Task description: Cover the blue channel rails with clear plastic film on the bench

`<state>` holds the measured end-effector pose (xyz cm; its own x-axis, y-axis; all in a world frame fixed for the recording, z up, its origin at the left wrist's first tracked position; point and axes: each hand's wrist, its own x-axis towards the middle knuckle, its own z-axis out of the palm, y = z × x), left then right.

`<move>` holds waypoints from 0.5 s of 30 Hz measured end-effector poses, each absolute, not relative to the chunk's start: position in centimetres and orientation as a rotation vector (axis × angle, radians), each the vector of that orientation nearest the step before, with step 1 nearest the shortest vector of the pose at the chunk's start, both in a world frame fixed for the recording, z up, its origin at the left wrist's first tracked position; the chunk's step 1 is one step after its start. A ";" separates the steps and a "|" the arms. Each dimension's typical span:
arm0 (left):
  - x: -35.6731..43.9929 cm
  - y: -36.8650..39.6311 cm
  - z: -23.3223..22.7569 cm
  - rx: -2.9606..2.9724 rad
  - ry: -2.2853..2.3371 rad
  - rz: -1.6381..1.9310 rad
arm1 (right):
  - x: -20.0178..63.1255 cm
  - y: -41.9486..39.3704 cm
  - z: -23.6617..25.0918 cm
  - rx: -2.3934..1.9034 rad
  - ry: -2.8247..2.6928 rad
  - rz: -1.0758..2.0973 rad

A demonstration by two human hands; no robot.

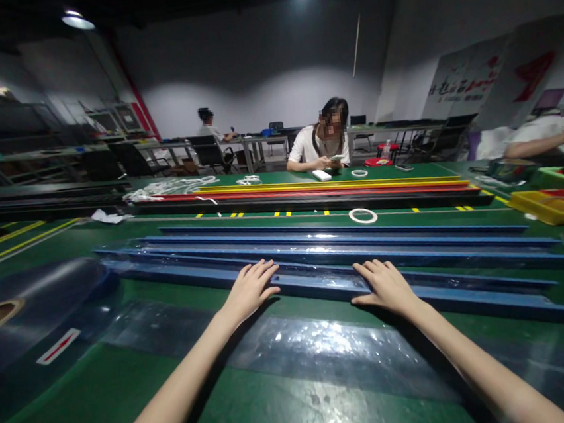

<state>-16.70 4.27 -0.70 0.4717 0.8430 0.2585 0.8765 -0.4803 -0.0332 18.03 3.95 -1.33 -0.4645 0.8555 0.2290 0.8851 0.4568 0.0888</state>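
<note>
Two open hands, left hand [249, 289] and right hand [385, 286], press flat on the nearest blue rail [319, 285].

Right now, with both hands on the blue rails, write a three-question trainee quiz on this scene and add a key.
1. True or false: both hands lie flat and open on the nearest blue rail.
2. Multiple choice: the white tape ring lies A) on the green table between the blue rails and the black rail, B) on the left hand, C) in the yellow tray.
3. Short answer: what colour is the rail lying just nearer than the yellow rail on the far stack?

Key: 1 true, the right hand too has its fingers spread on it. 2 A. 3 red.
</note>
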 end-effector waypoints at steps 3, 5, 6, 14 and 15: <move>-18.3 4.4 -0.5 -2.525 -1.572 -0.283 | 15.7 4.1 -1.1 -1.548 -2.551 -0.292; -19.5 4.5 -0.3 -2.523 -1.610 -0.269 | 14.2 4.1 -0.9 -1.556 -2.547 -0.287; -20.2 4.6 -0.1 -2.531 -1.623 -0.266 | 13.4 4.1 -0.9 -1.561 -2.545 -0.281; -24.0 5.0 1.2 -2.620 -1.726 -0.268 | 9.9 4.1 -0.5 -1.551 -2.519 -0.222; -24.1 5.0 1.3 -2.621 -1.734 -0.261 | 9.9 4.1 -0.6 -1.532 -2.525 -0.228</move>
<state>-24.05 5.01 1.31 0.3814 0.9151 0.1308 0.9131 -0.3950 0.1008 9.92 4.12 -0.55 -0.4531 0.8610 0.2313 0.8884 0.4575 0.0374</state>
